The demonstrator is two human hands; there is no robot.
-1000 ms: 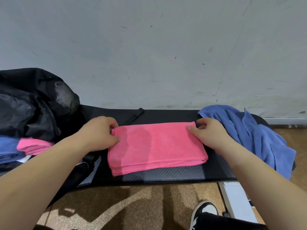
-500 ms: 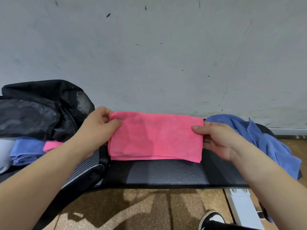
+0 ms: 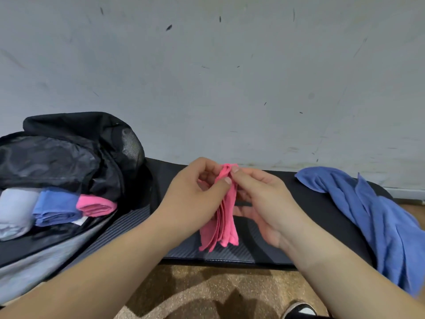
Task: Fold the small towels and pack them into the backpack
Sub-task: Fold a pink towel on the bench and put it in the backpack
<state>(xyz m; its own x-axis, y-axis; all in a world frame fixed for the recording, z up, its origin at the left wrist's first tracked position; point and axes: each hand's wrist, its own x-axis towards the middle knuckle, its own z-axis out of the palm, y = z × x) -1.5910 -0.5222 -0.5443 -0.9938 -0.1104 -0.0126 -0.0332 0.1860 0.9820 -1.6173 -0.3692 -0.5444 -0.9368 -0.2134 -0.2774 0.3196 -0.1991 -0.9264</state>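
The pink towel (image 3: 226,210), held spread wide half a second ago, is now closed end to end and hung edge-on as a narrow stack of layers above the black tabletop (image 3: 299,226). Its top edge is pinched between the thumb and fingers of the left hand (image 3: 190,199), and is also nipped by the thumb and fingertips of the right hand (image 3: 266,203), whose lower fingers are kept loosely curled beside the cloth. Whether the hanging ends are touched by the tabletop cannot be told. The folding step is judged nearly finished. The open backpack (image 3: 69,146) is seen at nine o'clock, with a folded pink towel (image 3: 96,204), a folded blue towel (image 3: 57,207) and a pale bundle (image 3: 16,210) already laid inside. An unfolded blue towel (image 3: 368,203) is left at three o'clock. Next, the layers probably need to be squared and the stack carried toward nine o'clock without being let slip apart.
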